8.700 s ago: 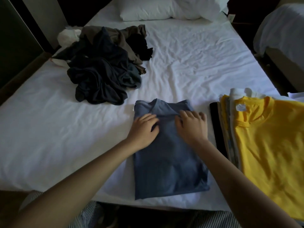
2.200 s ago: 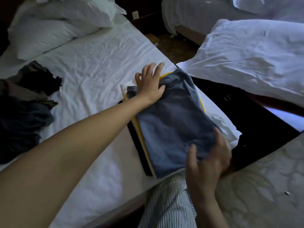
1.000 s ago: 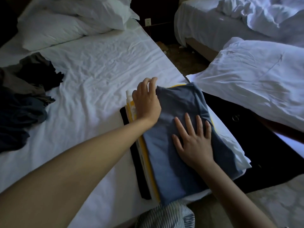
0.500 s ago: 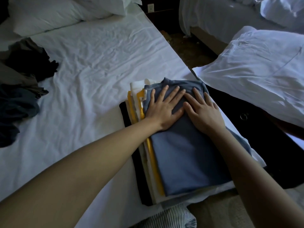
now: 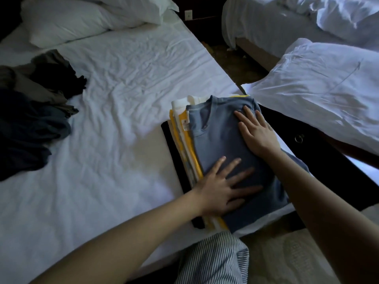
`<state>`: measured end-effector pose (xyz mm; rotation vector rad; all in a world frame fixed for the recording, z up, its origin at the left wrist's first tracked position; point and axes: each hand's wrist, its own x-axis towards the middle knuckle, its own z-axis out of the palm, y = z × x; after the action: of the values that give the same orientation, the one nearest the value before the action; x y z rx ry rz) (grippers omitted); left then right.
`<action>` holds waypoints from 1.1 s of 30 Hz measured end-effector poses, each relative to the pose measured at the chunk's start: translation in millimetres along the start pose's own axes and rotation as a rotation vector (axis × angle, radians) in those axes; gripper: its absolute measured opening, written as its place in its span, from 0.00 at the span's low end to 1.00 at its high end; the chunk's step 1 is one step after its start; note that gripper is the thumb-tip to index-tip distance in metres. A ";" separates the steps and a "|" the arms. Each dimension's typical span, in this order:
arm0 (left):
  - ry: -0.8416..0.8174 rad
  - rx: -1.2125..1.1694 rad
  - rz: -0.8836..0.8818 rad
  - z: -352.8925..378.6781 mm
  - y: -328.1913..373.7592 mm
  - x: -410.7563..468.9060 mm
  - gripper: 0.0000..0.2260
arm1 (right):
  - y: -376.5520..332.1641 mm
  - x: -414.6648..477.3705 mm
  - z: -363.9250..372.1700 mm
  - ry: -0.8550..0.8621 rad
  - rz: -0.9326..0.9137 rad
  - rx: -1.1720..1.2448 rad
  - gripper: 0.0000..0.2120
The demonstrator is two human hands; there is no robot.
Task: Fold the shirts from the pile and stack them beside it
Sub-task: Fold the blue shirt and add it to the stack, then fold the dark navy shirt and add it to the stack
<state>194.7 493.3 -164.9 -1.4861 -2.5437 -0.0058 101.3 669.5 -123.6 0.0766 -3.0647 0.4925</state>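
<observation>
The left grip (image 5: 219,191) is sliding back to the shirt's (image 5: 215,144) near end. It and the right grip (image 5: 258,136) are pressing wide and flat, holding nothing. The pile (image 5: 30,124) is waiting.

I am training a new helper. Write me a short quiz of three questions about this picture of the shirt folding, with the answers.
1. True or false: the blue shirt lies on top of the stack of folded shirts.
2. What do the left hand and the right hand do? A: pinch a sleeve. B: press flat on the blue shirt. C: lift the stack.
3. Fill in: the unfolded pile lies on the bed to the ___ of the stack, as the person sees it.
Key: 1 true; 2 B; 3 left.
</observation>
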 end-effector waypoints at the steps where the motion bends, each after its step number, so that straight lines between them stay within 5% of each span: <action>1: -0.021 0.029 0.100 -4.3 -4.0 -4.2 0.21 | -3.1 -3.6 -2.3 0.000 0.011 -0.049 0.22; 5: -0.147 0.046 0.313 -22.3 -42.2 -13.9 0.21 | -18.8 -20.2 -8.0 0.133 0.012 -0.176 0.24; 9: -0.302 0.047 -0.132 -28.9 -87.3 -37.9 0.24 | -38.2 -69.3 4.6 0.307 -0.219 -0.191 0.23; 13: -0.378 -0.124 -0.473 -27.7 -91.5 -70.1 0.23 | -49.3 -141.1 48.8 0.080 -0.376 -0.279 0.28; 19: -0.401 -0.248 -0.626 -28.1 -89.8 -111.0 0.24 | -101.1 -142.7 47.6 -0.197 -0.621 -0.211 0.32; 25: -0.272 -0.277 -0.839 -50.6 -125.3 -183.5 0.23 | -184.0 -113.4 53.0 -0.243 -0.497 0.006 0.41; 33: -0.171 -0.248 -1.213 -70.6 -163.0 -293.6 0.23 | -294.1 -87.8 106.2 -0.399 -0.503 0.200 0.25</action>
<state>205.7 152.1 -130.0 0.2246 -3.2096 -0.3775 202.0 361.0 -136.4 1.0351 -3.1557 0.8198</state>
